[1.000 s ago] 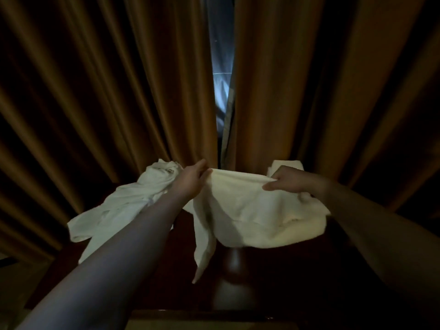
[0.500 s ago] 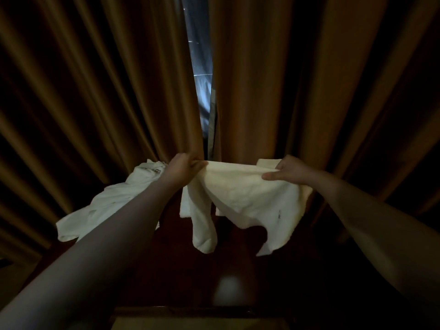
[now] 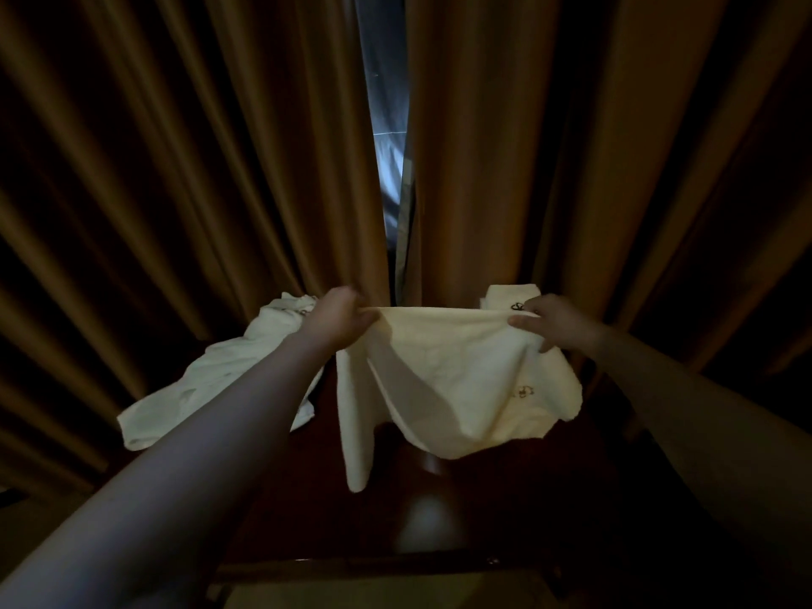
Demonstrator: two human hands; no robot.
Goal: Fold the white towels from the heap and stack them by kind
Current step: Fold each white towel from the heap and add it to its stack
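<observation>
Your 2 hands pinch the top edge of the towel (image 3: 461, 380), left hand (image 3: 338, 316) and right hand (image 3: 556, 323) at its corners, hanging it above the dark tabletop (image 3: 439, 520). Keep that edge taut and level before folding. Beyond, the heap (image 3: 219, 380) lies left, the folded stack (image 3: 509, 296) right, curtains (image 3: 483, 169) close behind.

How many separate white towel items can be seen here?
3: a held towel stretched between both hands, a crumpled heap at left, and a folded towel behind it, right. The heap may hide more.
</observation>
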